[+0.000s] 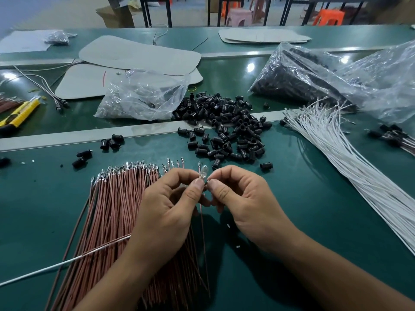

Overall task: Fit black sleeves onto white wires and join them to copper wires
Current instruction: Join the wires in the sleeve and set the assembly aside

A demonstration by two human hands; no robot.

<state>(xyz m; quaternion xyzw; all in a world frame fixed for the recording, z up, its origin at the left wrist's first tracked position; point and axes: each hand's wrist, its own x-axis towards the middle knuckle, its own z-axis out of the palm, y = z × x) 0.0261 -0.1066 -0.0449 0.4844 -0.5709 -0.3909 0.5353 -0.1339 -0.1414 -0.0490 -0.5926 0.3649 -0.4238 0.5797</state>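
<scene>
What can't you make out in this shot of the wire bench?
All head view.
Base of the clear bulb: covered by the pinching left hand and right hand.
Near ends of the copper wires: cut off by the bottom edge.
Contents of the clear bag: too small, glare.

Left hand [170,203] and right hand [240,198] meet at chest height, fingers [197,187] curled, thumb-and-forefinger tips pinched together.

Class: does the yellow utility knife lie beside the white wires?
No: the yellow utility knife lies far left on the table, the white wires far right.
</scene>
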